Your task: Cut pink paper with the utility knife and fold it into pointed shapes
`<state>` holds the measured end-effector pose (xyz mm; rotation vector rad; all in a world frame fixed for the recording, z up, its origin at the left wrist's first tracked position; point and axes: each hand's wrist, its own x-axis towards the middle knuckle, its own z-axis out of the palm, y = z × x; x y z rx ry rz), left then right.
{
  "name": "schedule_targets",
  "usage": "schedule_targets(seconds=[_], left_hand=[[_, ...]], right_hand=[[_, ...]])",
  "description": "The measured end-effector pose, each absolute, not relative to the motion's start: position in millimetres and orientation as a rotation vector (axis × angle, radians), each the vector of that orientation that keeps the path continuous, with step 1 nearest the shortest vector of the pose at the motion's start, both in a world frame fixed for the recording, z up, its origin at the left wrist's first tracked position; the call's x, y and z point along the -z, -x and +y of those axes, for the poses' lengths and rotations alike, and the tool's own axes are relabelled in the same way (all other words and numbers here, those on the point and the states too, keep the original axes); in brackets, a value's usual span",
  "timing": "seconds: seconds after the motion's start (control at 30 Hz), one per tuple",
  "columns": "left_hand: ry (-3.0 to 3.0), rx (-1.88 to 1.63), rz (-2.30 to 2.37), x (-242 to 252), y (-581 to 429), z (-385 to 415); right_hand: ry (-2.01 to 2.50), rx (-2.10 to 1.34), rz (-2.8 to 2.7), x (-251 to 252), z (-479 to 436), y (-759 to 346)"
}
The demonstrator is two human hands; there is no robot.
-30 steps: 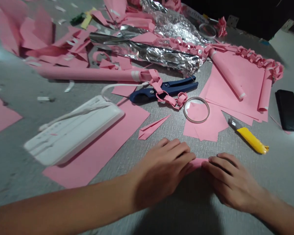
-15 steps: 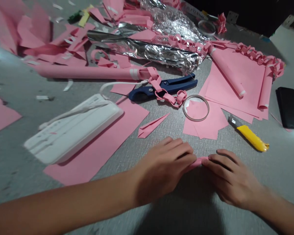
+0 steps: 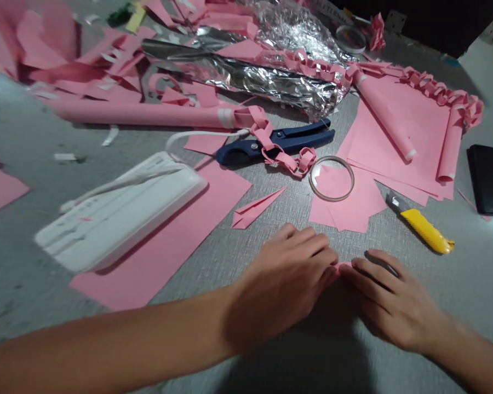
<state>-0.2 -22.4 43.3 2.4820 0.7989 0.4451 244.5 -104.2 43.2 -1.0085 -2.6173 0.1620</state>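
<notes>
Between my two hands is a small piece of pink paper (image 3: pixel 345 267), mostly hidden by the fingers. My left hand (image 3: pixel 296 268) is closed on its left end, palm down. The fingers of my right hand (image 3: pixel 384 295) pinch its right end, close to the left fingertips. Just beyond the hands lie a folded, pointed pink paper (image 3: pixel 258 209) and several pink paper pieces (image 3: pixel 347 210) with a roll of tape (image 3: pixel 352 183) on top. A yellow utility knife (image 3: pixel 427 230) rests beyond my right hand.
A white power bank (image 3: pixel 123 219) with a cable lies on a pink sheet (image 3: pixel 168 262). Farther back are dark blue snips (image 3: pixel 291 143), a pink paper tube (image 3: pixel 148 114), crumpled foil (image 3: pixel 271 82) and pink paper chains (image 3: pixel 431 85). A black phone (image 3: pixel 488 180) lies at the right.
My left hand has shifted slightly right along the pink paper, closer to my right hand, so less paper shows between them. The view has shifted a little.
</notes>
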Motion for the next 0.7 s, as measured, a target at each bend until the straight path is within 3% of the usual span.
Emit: schedule_targets(seconds=[0.4, 0.7], left_hand=[[-2.421, -0.451, 0.766, -44, -1, -16], [-2.729, -0.488, 0.581, -40, 11, -20]], right_hand=[[0.995, -0.188, -2.611, -42, -105, -246], [1.023, -0.23, -2.581, -43, -108, -245]])
